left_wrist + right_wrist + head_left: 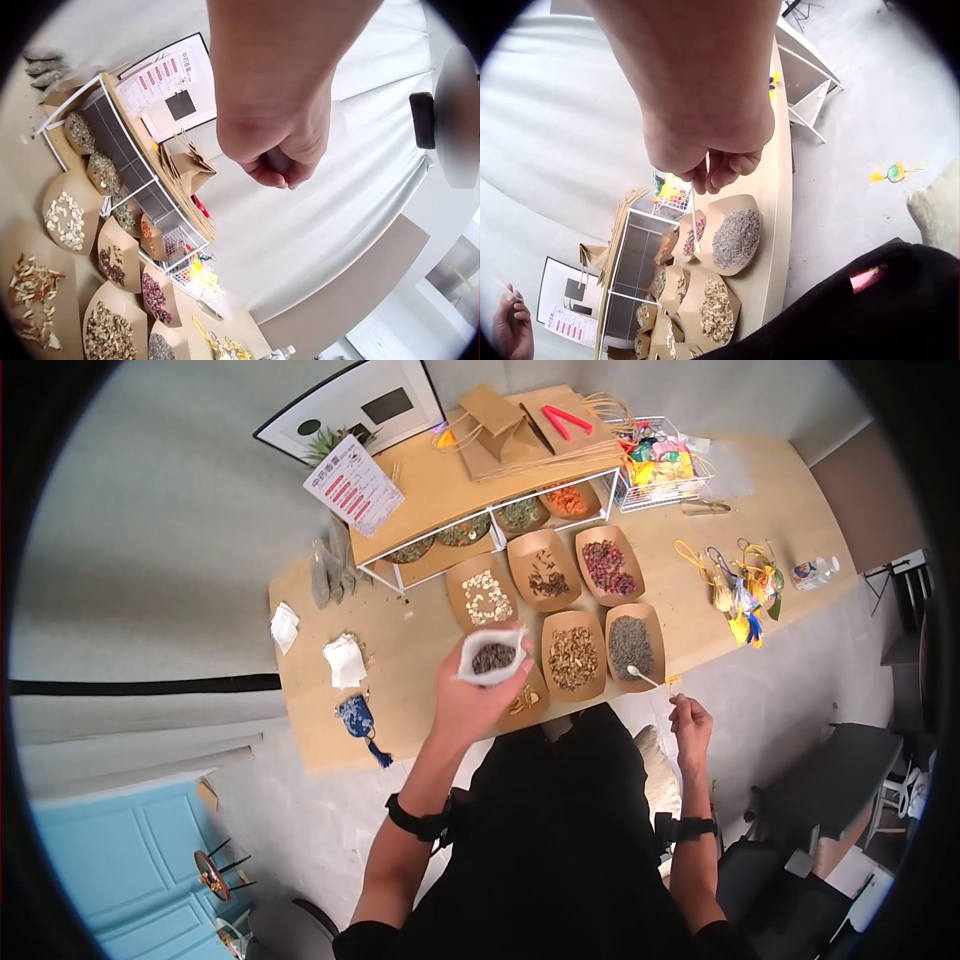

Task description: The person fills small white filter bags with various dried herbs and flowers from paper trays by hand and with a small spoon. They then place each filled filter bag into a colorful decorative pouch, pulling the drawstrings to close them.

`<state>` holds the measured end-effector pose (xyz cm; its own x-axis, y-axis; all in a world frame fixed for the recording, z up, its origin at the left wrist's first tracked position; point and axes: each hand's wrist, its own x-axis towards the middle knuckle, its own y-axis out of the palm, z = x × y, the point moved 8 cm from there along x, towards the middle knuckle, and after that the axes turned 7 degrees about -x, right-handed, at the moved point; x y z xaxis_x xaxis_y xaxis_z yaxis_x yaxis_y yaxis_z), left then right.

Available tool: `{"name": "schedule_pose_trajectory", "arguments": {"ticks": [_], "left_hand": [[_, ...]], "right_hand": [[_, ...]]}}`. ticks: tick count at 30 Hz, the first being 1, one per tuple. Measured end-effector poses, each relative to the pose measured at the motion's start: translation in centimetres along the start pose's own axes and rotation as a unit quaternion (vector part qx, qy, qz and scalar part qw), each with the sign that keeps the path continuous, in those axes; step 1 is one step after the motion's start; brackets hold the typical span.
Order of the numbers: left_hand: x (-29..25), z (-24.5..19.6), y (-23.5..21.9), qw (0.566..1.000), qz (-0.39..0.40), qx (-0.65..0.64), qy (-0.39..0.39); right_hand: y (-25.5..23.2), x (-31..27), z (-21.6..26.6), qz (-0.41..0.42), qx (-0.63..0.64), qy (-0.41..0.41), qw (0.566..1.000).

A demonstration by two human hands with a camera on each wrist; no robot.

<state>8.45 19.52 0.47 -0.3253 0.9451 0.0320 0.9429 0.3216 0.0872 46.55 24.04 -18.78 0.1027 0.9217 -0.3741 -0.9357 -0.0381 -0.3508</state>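
Note:
My left hand [468, 705] grips a small white pouch [516, 638], its mouth facing up and dark dried bits inside. It is above the near-left trays; in the left wrist view the pouch is hidden behind the hand [277, 142]. My right hand [692, 732] pinches the handle end of a small white spoon [648, 679]. The spoon's bowl overlaps the near edge of a paper tray [622, 616] of grey dried buds [630, 645]. In the right wrist view, the spoon [695, 225] points down from the curled fingers toward the trays.
More paper trays hold brown chips [573, 658], pale slices [487, 597] and red-purple buds [608, 567]. A white-framed shelf [420, 520] stands behind them. Tasselled pouches [745, 585] and a bottle [817, 572] lie right; a blue pouch [355, 716] and white pouches [344, 661] lie left.

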Motion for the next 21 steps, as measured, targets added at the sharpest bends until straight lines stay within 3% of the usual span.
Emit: {"name": "schedule_pose_trajectory", "arguments": {"ticks": [2, 3, 8, 10, 13, 15, 19, 21], "left_hand": [[-0.6, 0.8, 0.3, 0.999, -0.011, -0.031, 0.025], [-0.4, 0.4, 0.6, 0.995, -0.001, 0.037, 0.097], [-0.4, 1.5, 2.0, 0.988, 0.019, 0.089, 0.125], [-0.2, 2.4, 2.5, 0.992, 0.026, 0.077, 0.098], [0.7, 3.0, 3.7, 0.988, 0.059, 0.092, 0.111], [0.8, 5.4, 4.3, 0.99, 0.06, 0.088, 0.09], [1.1, 13.0, 4.3, 0.992, 0.052, 0.112, -0.041], [1.2, 15.2, 5.1, 0.975, 0.069, 0.197, -0.08]], "right_hand": [[-0.2, -0.3, -0.3, -0.012, 0.008, 0.015, 1.0], [-0.2, -0.3, -0.7, -0.01, 0.013, 0.018, 1.0], [-0.2, 0.1, -1.5, -0.013, 0.032, 0.011, 0.999], [-0.2, 0.5, -1.4, -0.013, 0.04, 0.016, 0.999], [0.3, 1.0, -1.5, -0.009, 0.044, 0.056, 0.997], [0.6, 1.8, -1.9, -0.022, 0.02, 0.047, 0.998], [-0.6, 2.9, -2.7, -0.042, -0.026, 0.037, 0.998], [-1.0, 3.7, -3.1, -0.041, -0.045, 0.041, 0.997]]}}
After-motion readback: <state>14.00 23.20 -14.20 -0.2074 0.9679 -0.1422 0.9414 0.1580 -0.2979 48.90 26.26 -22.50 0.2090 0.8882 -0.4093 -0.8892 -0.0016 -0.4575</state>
